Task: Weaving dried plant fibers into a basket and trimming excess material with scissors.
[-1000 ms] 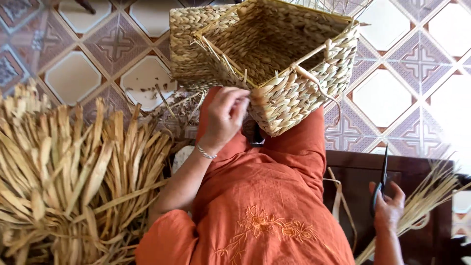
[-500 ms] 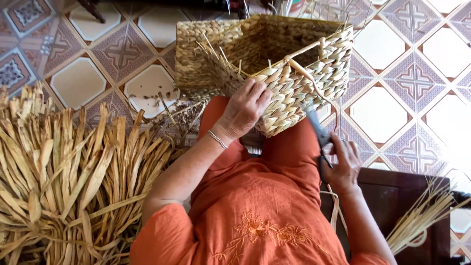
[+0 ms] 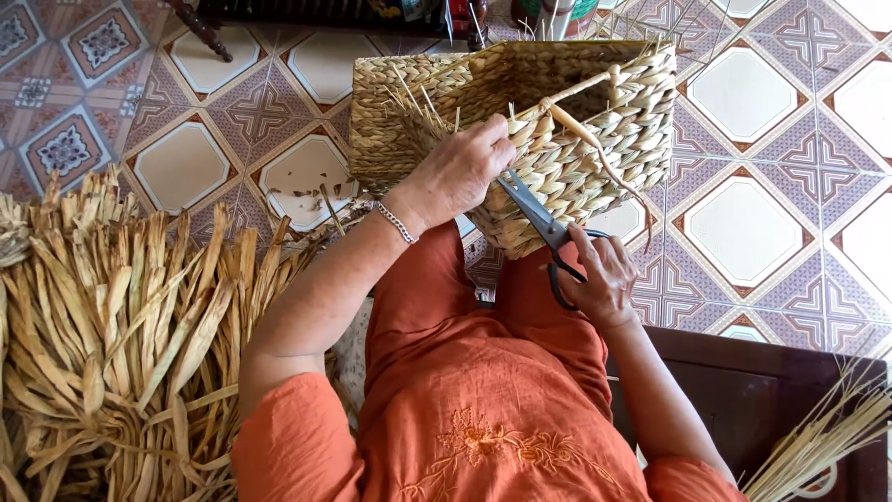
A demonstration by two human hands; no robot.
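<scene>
Looking down from the head camera, the one view here, a person in an orange garment sits with a rectangular woven basket [image 3: 557, 121] propped on the knees, its open mouth tipped upward and away and its long axis running left to right across the frame. The left hand [image 3: 460, 172] grips the near rim of the basket, fingers curled and pressed together over the weave beside a tuft of loose straw ends. The right hand [image 3: 602, 279] holds one pair of dark-handled scissors [image 3: 544, 228], fingers threaded through the loops and closed around them; the blades point up and to the left, their tips right beside the left hand's fingers against the basket wall. So the basket lies above and ahead of both hands, the left touching it directly, the right meeting it only through the blades. A large heap of dried flat leaves [image 3: 111, 344] spreads over the patterned tile floor [image 3: 762, 223] to the person's left, and a thinner bundle of straw stalks [image 3: 818, 437] lies at lower right. Counted: one basket, one pair of scissors, two heaps of material.
</scene>
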